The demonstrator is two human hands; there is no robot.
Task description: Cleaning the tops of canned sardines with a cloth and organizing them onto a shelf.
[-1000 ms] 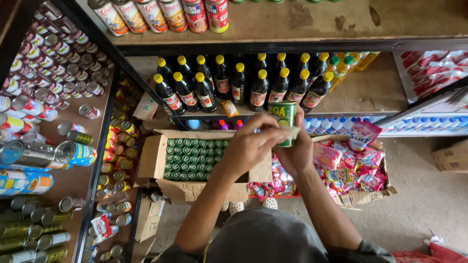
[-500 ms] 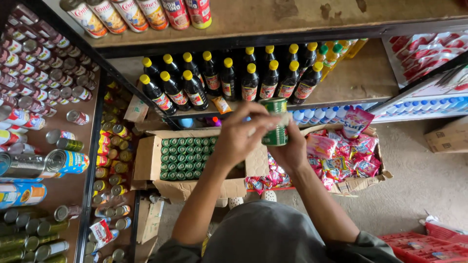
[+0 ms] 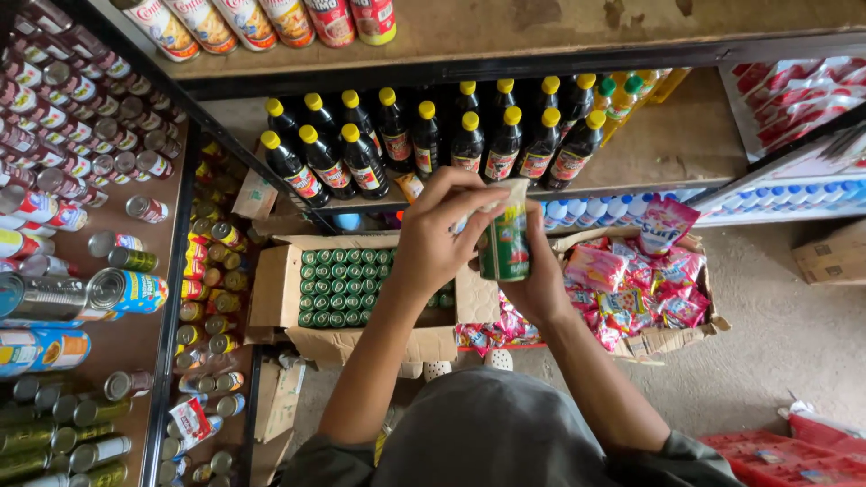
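My right hand [image 3: 544, 281] grips a small green container [image 3: 503, 245] from behind and holds it upright over the floor boxes. My left hand [image 3: 433, 242] comes in from the left, and its fingertips pinch the container's pale top edge. Just below and to the left of both hands lies an open cardboard box [image 3: 271, 287] packed with several green-capped bottles [image 3: 341, 278]. Beyond the hands, a row of dark bottles with yellow caps [image 3: 424, 135] stands on the low shelf.
A cardboard box of pink and red sachets [image 3: 631, 281] sits on the floor to the right. Cans [image 3: 108, 293] fill the shelves at left, and tins [image 3: 271, 18] line the top shelf. A red crate [image 3: 785, 455] is at bottom right. A small carton [image 3: 834, 257] lies at the right edge.
Both hands and the green container have drifted slightly left and lower in view. The left fingers have stayed at the container's top, and the right hand's grip is unchanged.
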